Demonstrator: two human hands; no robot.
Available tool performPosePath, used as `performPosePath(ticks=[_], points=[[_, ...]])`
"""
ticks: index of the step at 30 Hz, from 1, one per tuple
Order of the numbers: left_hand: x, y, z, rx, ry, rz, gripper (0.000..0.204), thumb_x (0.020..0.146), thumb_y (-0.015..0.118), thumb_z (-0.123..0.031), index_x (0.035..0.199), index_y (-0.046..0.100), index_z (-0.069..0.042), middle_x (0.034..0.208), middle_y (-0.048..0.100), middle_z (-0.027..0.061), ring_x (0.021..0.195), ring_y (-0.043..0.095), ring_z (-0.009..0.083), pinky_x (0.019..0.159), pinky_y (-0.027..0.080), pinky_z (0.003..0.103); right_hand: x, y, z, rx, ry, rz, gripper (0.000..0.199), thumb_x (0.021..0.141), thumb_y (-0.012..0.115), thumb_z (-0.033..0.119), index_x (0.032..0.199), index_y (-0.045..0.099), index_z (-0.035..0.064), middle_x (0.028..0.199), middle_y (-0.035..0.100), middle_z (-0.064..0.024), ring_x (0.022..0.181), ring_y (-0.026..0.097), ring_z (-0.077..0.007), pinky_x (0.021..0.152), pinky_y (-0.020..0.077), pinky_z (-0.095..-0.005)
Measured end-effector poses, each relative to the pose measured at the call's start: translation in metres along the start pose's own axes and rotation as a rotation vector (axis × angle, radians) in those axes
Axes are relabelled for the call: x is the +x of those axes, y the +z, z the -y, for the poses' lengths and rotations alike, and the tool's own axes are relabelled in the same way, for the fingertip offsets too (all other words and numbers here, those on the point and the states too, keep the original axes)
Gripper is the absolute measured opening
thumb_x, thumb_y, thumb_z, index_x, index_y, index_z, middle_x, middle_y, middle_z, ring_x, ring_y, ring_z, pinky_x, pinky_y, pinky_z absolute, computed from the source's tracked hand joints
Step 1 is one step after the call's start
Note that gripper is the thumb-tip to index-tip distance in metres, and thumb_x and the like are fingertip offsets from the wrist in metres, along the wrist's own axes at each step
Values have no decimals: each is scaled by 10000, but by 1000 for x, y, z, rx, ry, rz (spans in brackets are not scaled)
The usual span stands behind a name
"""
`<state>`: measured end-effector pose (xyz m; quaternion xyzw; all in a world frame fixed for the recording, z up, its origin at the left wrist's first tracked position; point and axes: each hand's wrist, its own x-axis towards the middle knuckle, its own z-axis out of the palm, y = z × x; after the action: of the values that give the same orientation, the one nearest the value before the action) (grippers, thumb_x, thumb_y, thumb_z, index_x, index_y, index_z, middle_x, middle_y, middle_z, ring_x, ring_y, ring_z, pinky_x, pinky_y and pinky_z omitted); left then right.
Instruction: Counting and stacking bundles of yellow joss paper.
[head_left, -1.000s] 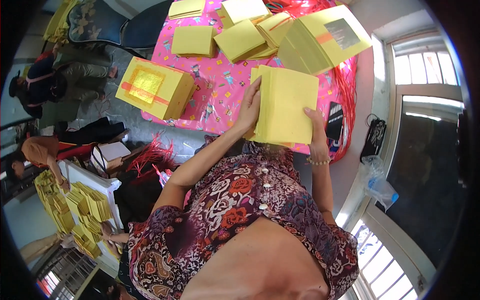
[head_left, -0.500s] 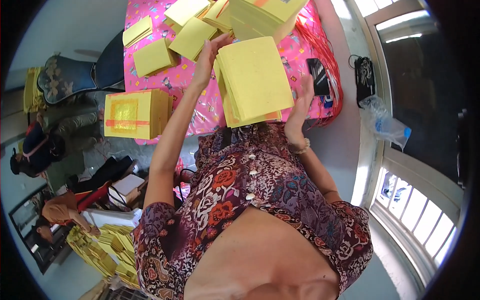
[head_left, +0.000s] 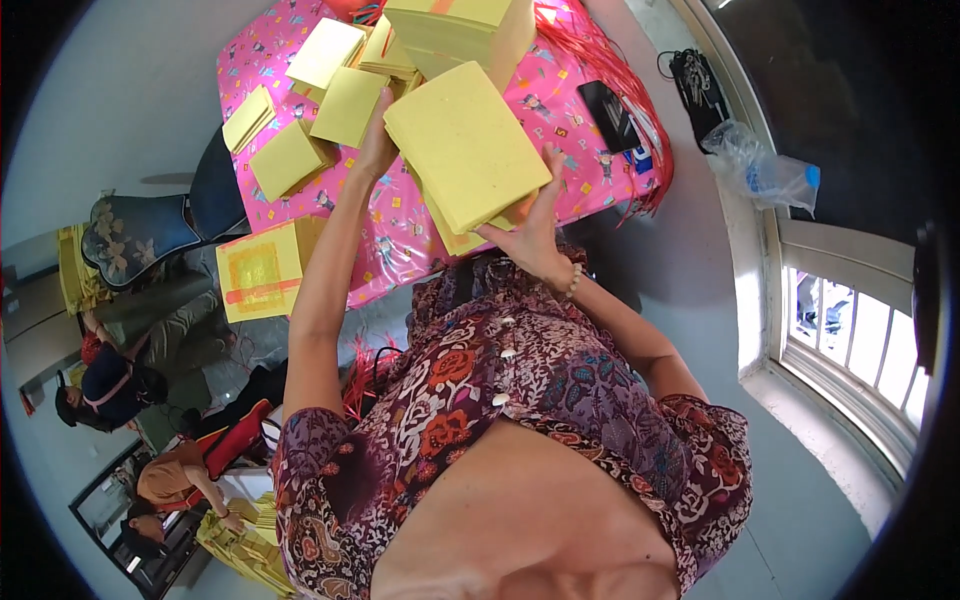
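A thick stack of yellow paper (head_left: 468,145) is held tilted above the near part of a pink printed tablecloth (head_left: 390,240). My left hand (head_left: 376,145) presses along the stack's left side, fingers pointing up. At its lower right corner, my right hand (head_left: 532,232) grips the stack, thumb at the bottom edge and fingers up the right side. Some lower sheets stick out beneath the top ones. Beyond my left hand lie several smaller yellow paper stacks (head_left: 348,108). A large yellow paper block (head_left: 455,38) stands just behind the held stack.
A yellow block with an orange-marked face (head_left: 262,272) sits at the table's near left corner. Red strings (head_left: 640,110) and a black phone (head_left: 607,117) lie on the right. A plastic bag with a bottle (head_left: 768,178) rests by the window. Two people (head_left: 165,478) work at the left.
The stack has turned and shifted up and left in view. My right hand, earlier flat and apart from it, now grips its lower right corner. My left hand now touches its left side.
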<state>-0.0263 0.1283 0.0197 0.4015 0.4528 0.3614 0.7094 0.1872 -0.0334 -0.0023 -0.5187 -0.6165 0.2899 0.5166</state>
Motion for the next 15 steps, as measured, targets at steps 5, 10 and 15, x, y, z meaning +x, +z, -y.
performPosePath(ticks=[5, 10, 15], points=[[1, 3, 3, 52, -5, -79, 797, 996, 212, -646, 1396, 467, -4, 1352, 556, 141, 1232, 548, 227, 1063, 414, 358, -2, 7, 0, -1, -8, -5, 1403, 599, 925, 274, 1487, -111, -54, 1539, 87, -311, 1431, 166, -454, 1161, 183, -533], [6, -10, 3, -21, -42, -29, 800, 992, 245, -650, 1398, 463, 3, 1351, 560, 136, 1251, 529, 221, 1078, 388, 352, -10, -13, 18, -190, 72, -24, 1276, 633, 905, 249, 1475, 2, -72, 1515, 130, -318, 1386, 236, -440, 1138, 227, -515], [13, -17, -21, -187, -193, -19, 768, 969, 352, -651, 1398, 481, -26, 1362, 559, 118, 1249, 530, 215, 1083, 374, 365, -22, -47, 2, -174, -161, 271, 303, 789, 748, 154, 1035, 611, 42, 987, 628, -129, 921, 620, -296, 829, 483, -412]])
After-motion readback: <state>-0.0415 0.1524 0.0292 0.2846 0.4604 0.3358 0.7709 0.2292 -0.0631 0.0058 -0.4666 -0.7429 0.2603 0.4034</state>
